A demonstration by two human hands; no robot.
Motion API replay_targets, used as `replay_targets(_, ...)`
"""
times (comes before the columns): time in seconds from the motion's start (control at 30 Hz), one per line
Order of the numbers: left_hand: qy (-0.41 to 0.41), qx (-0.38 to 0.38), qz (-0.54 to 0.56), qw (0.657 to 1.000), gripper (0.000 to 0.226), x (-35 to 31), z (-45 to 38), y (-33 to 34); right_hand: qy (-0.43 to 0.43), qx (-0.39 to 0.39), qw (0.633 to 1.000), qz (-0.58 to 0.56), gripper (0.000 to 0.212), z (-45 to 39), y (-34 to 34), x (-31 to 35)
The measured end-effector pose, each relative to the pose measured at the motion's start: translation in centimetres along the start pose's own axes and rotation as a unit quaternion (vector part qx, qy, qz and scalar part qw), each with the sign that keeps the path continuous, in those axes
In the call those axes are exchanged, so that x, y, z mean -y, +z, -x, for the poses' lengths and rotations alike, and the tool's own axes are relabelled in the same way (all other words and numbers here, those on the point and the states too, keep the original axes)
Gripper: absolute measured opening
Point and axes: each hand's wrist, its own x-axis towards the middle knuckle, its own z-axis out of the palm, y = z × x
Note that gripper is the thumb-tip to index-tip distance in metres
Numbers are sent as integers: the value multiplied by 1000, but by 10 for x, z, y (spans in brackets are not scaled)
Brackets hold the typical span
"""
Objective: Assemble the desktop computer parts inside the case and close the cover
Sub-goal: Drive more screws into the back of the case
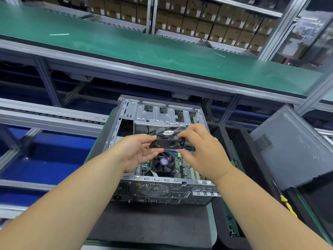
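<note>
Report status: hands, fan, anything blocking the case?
Left hand and right hand both grip the black fan, held above the open case. Fan not yet mounted. Cover off, leaning at right. Nothing blocking.

Pretty standard factory line around it. A long green conveyor belt runs across the back on an aluminium frame. Behind that, metal shelving is stacked with rows of brown cardboard boxes. Blue bins sit low on the left under roller rails. A yellow-handled screwdriver lies off to the right.
</note>
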Motion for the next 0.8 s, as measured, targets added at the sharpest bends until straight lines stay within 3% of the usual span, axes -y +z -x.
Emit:
replay_targets(0.2, 31, -15, -8, 999, 33, -1, 5, -3, 69, 2, 993, -92, 25, 2, 1, -1)
replay_targets(0.4, 100, 15, -23, 995, 11, 0, 8, -6, 67, -38, 993, -85, 27, 5, 0, -3)
replay_targets(0.53, 132, 31, -65, 989, 20, 1, 8, -4, 46, -61, 994, -74, 32, 7, 0, -8)
replay_targets(0.73, 138, 19, -96, 986, 16, 3, 2, -6, 51, -21, 995, -79, 35, 7, 0, -12)
replay_targets(0.8, 138, -22, -190, 972, 16, 4, 2, -5, 67, -1, 994, -88, 33, 8, 2, -15)
